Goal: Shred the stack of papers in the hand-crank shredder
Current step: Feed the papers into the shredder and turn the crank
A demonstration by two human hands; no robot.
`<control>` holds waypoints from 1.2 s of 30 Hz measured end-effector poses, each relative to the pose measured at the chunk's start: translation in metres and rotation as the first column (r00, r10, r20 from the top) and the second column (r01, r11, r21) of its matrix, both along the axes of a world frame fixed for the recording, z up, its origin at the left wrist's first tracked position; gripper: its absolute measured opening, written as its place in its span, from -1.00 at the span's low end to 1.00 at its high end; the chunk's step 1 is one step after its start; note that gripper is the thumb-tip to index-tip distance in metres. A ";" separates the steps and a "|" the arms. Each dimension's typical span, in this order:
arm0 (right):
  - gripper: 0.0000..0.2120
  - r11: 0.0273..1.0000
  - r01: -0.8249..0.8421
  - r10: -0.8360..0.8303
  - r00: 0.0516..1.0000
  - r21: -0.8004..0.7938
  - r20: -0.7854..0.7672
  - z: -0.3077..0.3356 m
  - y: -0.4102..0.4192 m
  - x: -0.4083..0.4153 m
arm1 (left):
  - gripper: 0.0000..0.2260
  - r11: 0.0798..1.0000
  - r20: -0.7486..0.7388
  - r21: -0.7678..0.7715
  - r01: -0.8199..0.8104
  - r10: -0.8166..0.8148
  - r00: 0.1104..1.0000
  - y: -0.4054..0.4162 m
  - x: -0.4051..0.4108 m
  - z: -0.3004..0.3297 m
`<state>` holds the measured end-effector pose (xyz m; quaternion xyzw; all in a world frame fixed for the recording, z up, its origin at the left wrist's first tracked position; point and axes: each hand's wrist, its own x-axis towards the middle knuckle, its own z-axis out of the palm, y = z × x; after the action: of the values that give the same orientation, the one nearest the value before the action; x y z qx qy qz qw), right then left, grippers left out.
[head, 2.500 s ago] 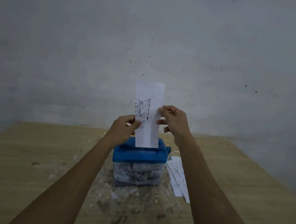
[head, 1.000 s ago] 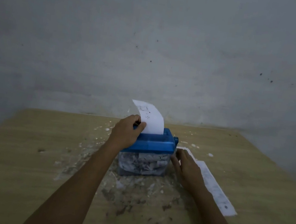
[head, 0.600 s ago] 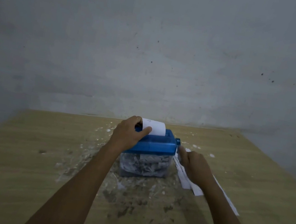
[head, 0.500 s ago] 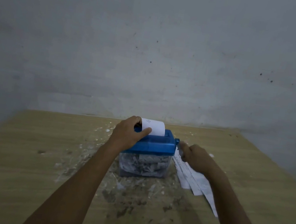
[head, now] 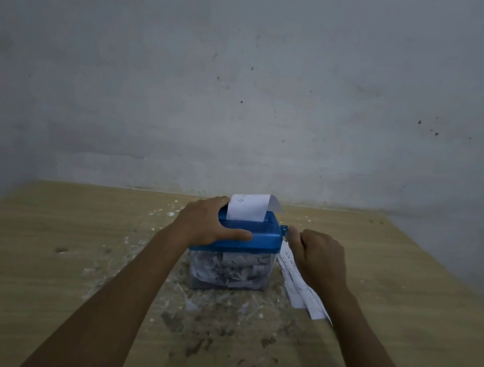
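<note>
While the left hand (head: 208, 225) grips the blue shredder (head: 244, 241) lid beside the protruding paper (head: 247, 211), the right hand (head: 319, 256) apparently curls round its crank.

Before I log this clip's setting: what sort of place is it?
Probably a bare spare room or workshop corner: a stained plaster wall, a scuffed wooden table littered with paper scraps, and only a shredder on it.

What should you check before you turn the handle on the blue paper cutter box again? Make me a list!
1. Sheet sits in the slot: ok.
2. Left hand holds the shredder lid steady: ok.
3. Right hand is at the crank: ok; exact grip cannot tell.
4. Left fingers clear of the slot: cannot tell.
5. Room left in the bin: not ok, shreds reach nearly to the lid.
6. More papers lie ready beside it: ok.
</note>
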<state>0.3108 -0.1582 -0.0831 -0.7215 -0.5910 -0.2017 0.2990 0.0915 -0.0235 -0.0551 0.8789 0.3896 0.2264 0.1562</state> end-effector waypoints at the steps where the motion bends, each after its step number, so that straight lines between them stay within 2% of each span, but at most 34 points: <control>1: -0.37 1.000 0.021 -0.020 1.000 0.012 -0.017 0.003 0.001 -0.002 | -0.07 1.000 0.002 -0.007 0.007 -0.007 1.000 0.000 0.000 0.001; 6: -0.53 0.984 0.125 -0.127 0.992 -0.128 -0.006 0.029 0.021 0.004 | -0.16 1.000 0.001 -0.012 0.019 -0.019 1.000 -0.001 0.000 0.002; 11: -0.50 0.987 0.090 -0.115 0.976 -0.136 -0.187 0.047 0.046 0.012 | -0.19 0.999 -0.001 -0.026 0.029 -0.029 1.000 0.002 -0.001 0.005; 16: -0.60 0.968 0.021 -0.102 0.943 -0.250 -0.316 0.063 0.077 0.020 | -0.19 0.999 0.048 -0.026 0.046 -0.045 0.998 0.003 0.000 0.003; 20: -0.51 0.972 -0.095 -0.041 0.830 -0.214 -0.556 0.054 0.105 0.018 | -0.24 0.998 0.078 -0.028 0.052 -0.049 0.996 0.002 0.000 0.004; 24: -0.54 0.971 -0.200 0.040 0.673 -0.129 -0.739 0.032 0.113 0.014 | -0.28 0.997 0.121 -0.043 0.063 -0.057 0.991 -0.001 -0.001 0.001; 26: -0.55 0.963 -0.239 0.054 0.629 -0.127 -0.776 0.028 0.111 0.016 | -0.26 0.997 0.113 -0.045 0.068 -0.063 0.992 -0.002 0.000 0.001; 29: -0.55 0.951 -0.262 0.018 0.581 -0.166 -0.814 0.033 0.105 0.015 | -0.23 0.997 0.022 -0.039 0.071 -0.070 0.997 0.000 -0.002 0.003; 33: -0.72 0.865 -0.344 -0.112 0.578 -0.366 -0.808 0.012 0.086 0.012 | -0.13 0.999 -0.040 -0.049 0.017 -0.018 0.999 0.001 -0.003 0.001; 36: -0.75 0.861 -0.394 -0.145 0.419 -0.323 -0.896 -0.021 0.062 0.009 | -0.02 0.996 -0.020 -0.086 -0.029 0.028 0.999 0.002 -0.002 -0.002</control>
<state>0.3195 -0.0958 -0.1040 -0.7172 -0.4222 0.3951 0.3889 0.0896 -0.0211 -0.0574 0.8678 0.4129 0.2035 0.1870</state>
